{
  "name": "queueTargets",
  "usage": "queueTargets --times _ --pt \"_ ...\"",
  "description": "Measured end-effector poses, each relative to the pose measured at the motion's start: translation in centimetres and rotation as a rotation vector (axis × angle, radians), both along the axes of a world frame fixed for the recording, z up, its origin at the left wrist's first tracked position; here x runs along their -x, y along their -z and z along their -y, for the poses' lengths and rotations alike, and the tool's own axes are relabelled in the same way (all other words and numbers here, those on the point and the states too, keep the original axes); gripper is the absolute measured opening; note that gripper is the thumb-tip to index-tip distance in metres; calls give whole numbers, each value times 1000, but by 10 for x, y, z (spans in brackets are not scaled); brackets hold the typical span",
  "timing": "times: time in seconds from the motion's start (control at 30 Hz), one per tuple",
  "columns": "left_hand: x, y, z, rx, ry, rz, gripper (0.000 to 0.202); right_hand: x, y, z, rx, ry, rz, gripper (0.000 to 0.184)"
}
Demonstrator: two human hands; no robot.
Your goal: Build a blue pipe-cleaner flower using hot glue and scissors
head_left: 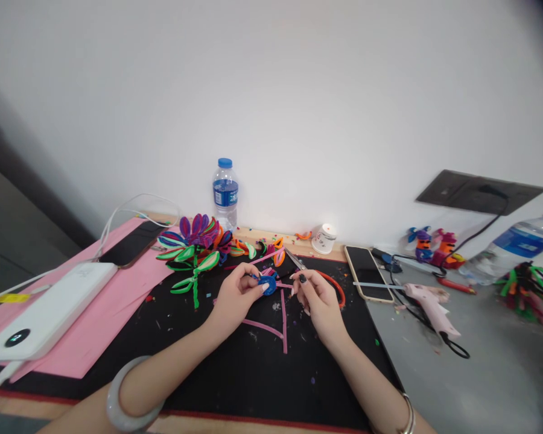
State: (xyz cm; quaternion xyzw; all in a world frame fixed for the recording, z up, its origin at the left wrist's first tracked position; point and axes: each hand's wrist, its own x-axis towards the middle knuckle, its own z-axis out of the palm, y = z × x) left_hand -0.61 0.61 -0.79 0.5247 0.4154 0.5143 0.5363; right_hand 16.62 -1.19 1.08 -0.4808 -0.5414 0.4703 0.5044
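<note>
The left hand is closed on a blue pipe-cleaner coil, a small flat disc pinched between thumb and fingertips at the hand's right edge, raised just above the black mat near the middle of the counter. The right hand sits just beside it, thumb and forefinger pressed together on a pink pipe cleaner that runs the short gap from the coil to those fingertips. The coil thus lies between the two hands, touching the left and joined to the right only by the pink strand. Below the hands, loose pink stems lie bent on the mat. Behind the left hand stands a bunch of pipe-cleaner flowers with green leaves, and scissors lie just beyond the right hand, near an orange-red loop. A water bottle and a small white cup stand against the wall. To the right, well apart from the hands, lie a phone and a pink glue gun. To the left, a white power bank rests on a pink paper sheet. A pale bangle rings the left wrist.
</note>
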Motion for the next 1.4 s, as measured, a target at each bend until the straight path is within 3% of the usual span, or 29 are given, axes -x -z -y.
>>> queueTargets --times 0.3,0.7,0.93,1.07,1.4 --pt "-1 -1 1 28 17 18 22 2 1 0 31 -22 11 26" --pt "0 0 -1 32 40 18 22 2 16 -4 -37 -75 80 19" --pt "-1 2 1 -11 76 -36 20 0 12 0 -226 -31 406 14" --pt "-2 3 1 6 120 -32 21 1 8 4 -343 -75 538 22" --pt "-3 4 4 -43 158 -93 20 4 9 5 -513 -140 574 27"
